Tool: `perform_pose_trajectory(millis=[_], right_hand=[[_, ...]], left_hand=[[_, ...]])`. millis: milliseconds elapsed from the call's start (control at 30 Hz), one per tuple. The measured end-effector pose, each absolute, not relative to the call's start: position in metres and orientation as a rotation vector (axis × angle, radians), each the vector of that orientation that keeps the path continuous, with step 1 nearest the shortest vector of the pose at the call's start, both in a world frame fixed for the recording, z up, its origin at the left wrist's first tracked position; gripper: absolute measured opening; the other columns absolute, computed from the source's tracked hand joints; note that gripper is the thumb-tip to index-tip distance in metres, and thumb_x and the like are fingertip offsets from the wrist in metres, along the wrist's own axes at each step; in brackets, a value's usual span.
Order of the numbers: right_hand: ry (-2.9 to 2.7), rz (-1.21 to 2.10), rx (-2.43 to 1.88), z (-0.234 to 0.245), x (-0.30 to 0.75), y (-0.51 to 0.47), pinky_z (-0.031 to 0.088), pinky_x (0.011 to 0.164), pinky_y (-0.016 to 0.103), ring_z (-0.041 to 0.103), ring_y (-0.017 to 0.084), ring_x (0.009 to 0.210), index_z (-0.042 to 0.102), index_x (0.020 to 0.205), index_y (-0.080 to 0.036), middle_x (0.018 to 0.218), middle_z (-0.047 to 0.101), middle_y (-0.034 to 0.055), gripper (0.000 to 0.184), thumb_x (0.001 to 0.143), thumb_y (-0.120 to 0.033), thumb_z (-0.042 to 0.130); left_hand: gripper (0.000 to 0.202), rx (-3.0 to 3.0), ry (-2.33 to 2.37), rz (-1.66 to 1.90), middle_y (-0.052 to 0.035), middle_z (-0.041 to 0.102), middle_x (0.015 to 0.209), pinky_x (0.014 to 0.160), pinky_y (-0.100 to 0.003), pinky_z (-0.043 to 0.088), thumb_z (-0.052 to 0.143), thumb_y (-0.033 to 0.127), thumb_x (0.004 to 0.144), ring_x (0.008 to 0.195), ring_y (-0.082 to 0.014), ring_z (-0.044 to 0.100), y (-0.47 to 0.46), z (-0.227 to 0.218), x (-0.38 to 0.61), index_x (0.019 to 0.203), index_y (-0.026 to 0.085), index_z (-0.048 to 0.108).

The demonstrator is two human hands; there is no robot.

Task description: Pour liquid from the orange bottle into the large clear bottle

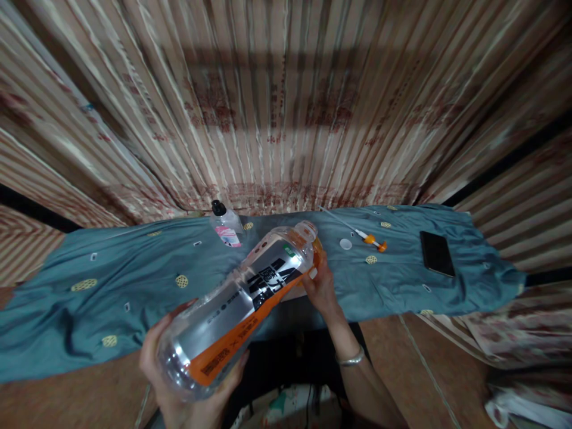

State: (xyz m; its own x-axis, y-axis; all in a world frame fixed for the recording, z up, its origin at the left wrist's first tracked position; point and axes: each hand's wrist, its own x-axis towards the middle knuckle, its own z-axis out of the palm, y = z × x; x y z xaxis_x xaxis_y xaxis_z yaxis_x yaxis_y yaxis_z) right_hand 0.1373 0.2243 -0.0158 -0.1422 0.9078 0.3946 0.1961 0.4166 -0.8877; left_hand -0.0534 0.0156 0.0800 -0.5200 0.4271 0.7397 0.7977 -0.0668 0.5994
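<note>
A big clear plastic bottle (232, 310) with a silver, black and orange label tilts across the middle, its uncapped neck up and to the right. My left hand (187, 381) is closed around its base. Close by the neck, my right hand (322, 286) is closed on an orange translucent container (317, 251), mostly hidden behind the big bottle and the fingers. Whether the two touch I cannot tell. A pump head with an orange top (369, 239) and a long thin tube lies on the cloth to the right, near a small white disc (345, 244).
A small clear bottle (227, 229) with a black cap and pink label stands at the cloth's back edge. A black phone (437, 254) lies at the right. The teal patterned cloth (147, 268) covers the narrow surface, and striped curtains (277, 107) hang around it.
</note>
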Motion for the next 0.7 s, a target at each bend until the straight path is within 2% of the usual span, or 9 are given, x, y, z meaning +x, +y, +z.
perform_pose_trajectory(millis=[133, 300, 433, 600, 700], right_hand=[[-1.609, 0.832, -0.991, -0.016, 0.138, 0.2247, 0.079, 0.096, 0.051, 0.093, 0.04, 0.118, 0.067, 0.145, -0.025, 0.128, 0.092, 0.0182, 0.066, 0.109, -0.08, 0.073], [-1.59, 0.832, -1.001, -0.0172, 0.1389, 0.2257, 0.079, 0.093, 0.05, 0.093, 0.04, 0.113, 0.069, 0.147, -0.024, 0.121, 0.092, 0.0175, 0.069, 0.107, -0.08, 0.075], [-1.595, 0.842, -1.001, -0.0168, 0.1399, 0.2263, 0.079, 0.092, 0.05, 0.093, 0.04, 0.113, 0.069, 0.144, -0.025, 0.121, 0.093, 0.0173, 0.066, 0.106, -0.079, 0.076], [-1.596, 0.826, -0.999, -0.0163, 0.1398, 0.2266, 0.079, 0.095, 0.051, 0.093, 0.04, 0.114, 0.068, 0.144, -0.025, 0.123, 0.092, 0.0165, 0.066, 0.107, -0.079, 0.075], [-1.61, 0.804, -0.997, -0.0165, 0.1397, 0.2262, 0.079, 0.095, 0.05, 0.093, 0.039, 0.113, 0.067, 0.146, -0.026, 0.121, 0.092, 0.0159, 0.069, 0.109, -0.084, 0.07]], left_hand=[[0.113, -1.343, -1.878, -1.579, -0.0031, 0.078, 0.143, 0.092, -0.042, 0.072, 0.107, 0.056, 0.076, 0.114, -0.0305, 0.081, 0.0155, 0.0819, -0.0528, 0.178, 0.039, 0.061], [0.105, -1.337, -1.904, -1.571, -0.0033, 0.078, 0.143, 0.093, -0.041, 0.072, 0.102, 0.057, 0.085, 0.116, -0.0297, 0.081, 0.0171, 0.0824, -0.0522, 0.18, 0.04, 0.061], [0.11, -1.346, -1.879, -1.583, -0.0045, 0.078, 0.143, 0.093, -0.042, 0.072, 0.106, 0.058, 0.08, 0.115, -0.0297, 0.081, 0.0175, 0.081, -0.0538, 0.178, 0.036, 0.061], [0.106, -1.304, -1.96, -1.596, -0.0053, 0.078, 0.143, 0.098, -0.048, 0.073, 0.107, 0.054, 0.076, 0.118, -0.0324, 0.081, 0.0109, 0.0766, -0.0549, 0.17, 0.036, 0.063], [0.109, -1.244, -1.999, -1.626, -0.0039, 0.079, 0.141, 0.097, -0.049, 0.074, 0.11, 0.057, 0.066, 0.117, -0.0335, 0.082, 0.0097, 0.0729, -0.0565, 0.163, 0.037, 0.064]])
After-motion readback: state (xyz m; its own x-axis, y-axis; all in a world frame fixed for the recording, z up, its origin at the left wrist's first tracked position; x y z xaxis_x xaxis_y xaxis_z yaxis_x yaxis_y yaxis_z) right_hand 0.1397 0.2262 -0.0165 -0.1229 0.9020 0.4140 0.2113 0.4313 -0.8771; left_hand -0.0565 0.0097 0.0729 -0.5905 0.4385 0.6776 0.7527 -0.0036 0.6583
